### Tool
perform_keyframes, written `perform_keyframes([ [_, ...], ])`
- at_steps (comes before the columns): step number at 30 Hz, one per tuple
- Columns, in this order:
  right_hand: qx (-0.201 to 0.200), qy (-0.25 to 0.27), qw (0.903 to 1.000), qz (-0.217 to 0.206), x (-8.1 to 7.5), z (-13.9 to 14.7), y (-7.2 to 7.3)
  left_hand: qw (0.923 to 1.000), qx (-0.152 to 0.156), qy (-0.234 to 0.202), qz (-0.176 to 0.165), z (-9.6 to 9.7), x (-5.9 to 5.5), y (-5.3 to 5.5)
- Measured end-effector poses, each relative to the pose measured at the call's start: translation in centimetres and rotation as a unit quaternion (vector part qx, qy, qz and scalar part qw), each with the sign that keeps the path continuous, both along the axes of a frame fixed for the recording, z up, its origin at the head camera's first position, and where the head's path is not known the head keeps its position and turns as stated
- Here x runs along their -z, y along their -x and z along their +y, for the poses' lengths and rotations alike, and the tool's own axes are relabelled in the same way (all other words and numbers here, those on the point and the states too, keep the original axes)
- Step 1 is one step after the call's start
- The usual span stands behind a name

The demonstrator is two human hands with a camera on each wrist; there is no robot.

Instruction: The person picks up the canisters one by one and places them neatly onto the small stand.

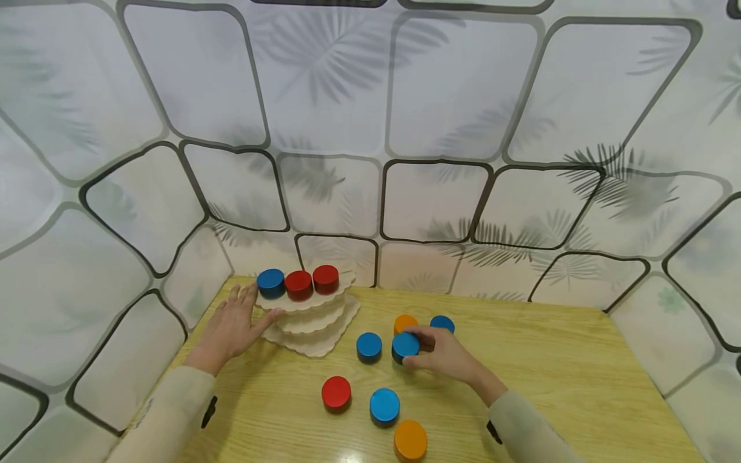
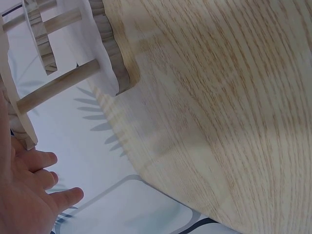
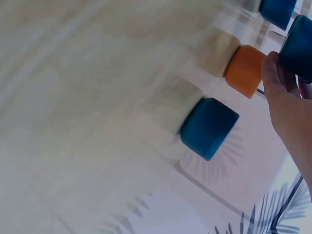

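In the head view my right hand (image 1: 446,352) pinches a short blue cylinder (image 1: 405,347) between thumb and fingers; the right wrist view shows this cylinder (image 3: 297,48) at its upper right edge. My left hand (image 1: 231,325) touches the left edge of a wavy-edged, three-tier wooden stand (image 1: 312,325), its fingers extended. One blue cylinder (image 1: 271,283) and two red cylinders, one in the middle (image 1: 298,285) and one at right (image 1: 326,280), sit on the top tier. From the left wrist, the left hand (image 2: 29,190) appears beside the upper tier, with wooden posts (image 2: 58,87) between tiers.
Near the right hand stand an orange cylinder (image 1: 405,323), a blue one behind (image 1: 442,323) and another blue one at left (image 1: 368,347). Closer lie a red (image 1: 336,394), a blue (image 1: 384,407) and an orange cylinder (image 1: 410,441). Patterned walls (image 1: 440,199) enclose the wooden table (image 1: 550,360).
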State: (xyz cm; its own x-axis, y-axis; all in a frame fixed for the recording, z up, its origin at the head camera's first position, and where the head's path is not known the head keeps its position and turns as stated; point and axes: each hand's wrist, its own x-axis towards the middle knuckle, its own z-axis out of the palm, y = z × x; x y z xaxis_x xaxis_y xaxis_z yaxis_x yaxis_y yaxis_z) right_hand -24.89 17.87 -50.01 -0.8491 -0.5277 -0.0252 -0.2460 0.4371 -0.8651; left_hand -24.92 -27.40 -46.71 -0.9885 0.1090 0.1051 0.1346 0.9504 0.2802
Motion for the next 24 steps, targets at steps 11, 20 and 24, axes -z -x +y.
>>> perform_keyframes([
  [11,0.034,-0.005,0.9991,0.024,-2.1,-2.5,1.7,1.0,0.0,0.005,0.005,-0.2,0.2,0.0],
  [20,0.078,0.009,0.9969,0.007,-4.2,-5.7,4.0,1.0,-0.003,0.004,0.001,-0.2,0.2,0.0],
  [24,0.075,0.012,0.997,0.017,-5.1,-6.7,4.8,1.0,-0.002,0.002,-0.002,-0.1,0.2,0.0],
])
